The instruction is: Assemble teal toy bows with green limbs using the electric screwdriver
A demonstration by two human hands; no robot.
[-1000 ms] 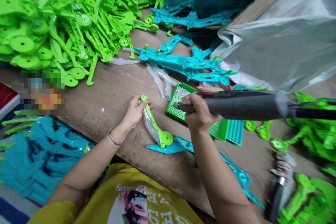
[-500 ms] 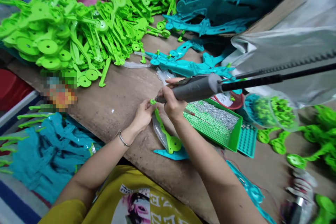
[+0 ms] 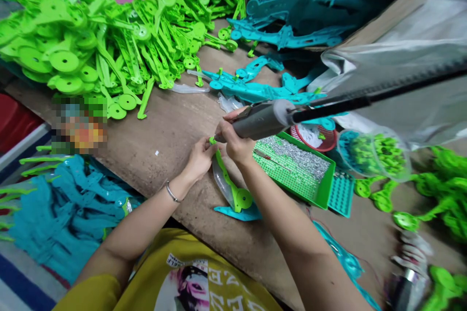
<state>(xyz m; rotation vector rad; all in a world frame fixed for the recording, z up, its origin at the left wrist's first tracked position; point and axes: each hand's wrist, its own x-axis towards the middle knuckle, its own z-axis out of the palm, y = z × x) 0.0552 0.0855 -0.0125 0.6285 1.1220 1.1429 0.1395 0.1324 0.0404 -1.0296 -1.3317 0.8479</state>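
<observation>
The left hand (image 3: 200,159) has its grip closed in a pinch at the far, narrow end of the green arm (image 3: 226,175), which lies in the middle of the tabletop (image 3: 175,126), its disc end near, just above a blue part (image 3: 237,213). The right hand (image 3: 238,145) has its grip wrapped round the driver (image 3: 260,119), whose tip is at that pinched end; whether it bears on a screw is hidden by the fingers. To do this well, the left fingers should brace the end from the side, clear of the tip, since so slim an arm would likely twist under the driver's turn. The clear piece (image 3: 220,183) along the arm's left edge should sit flush first. The driver leans well over to the right, so its tip is best squared to the hole, with steady pressure and a stop once snug.
</observation>
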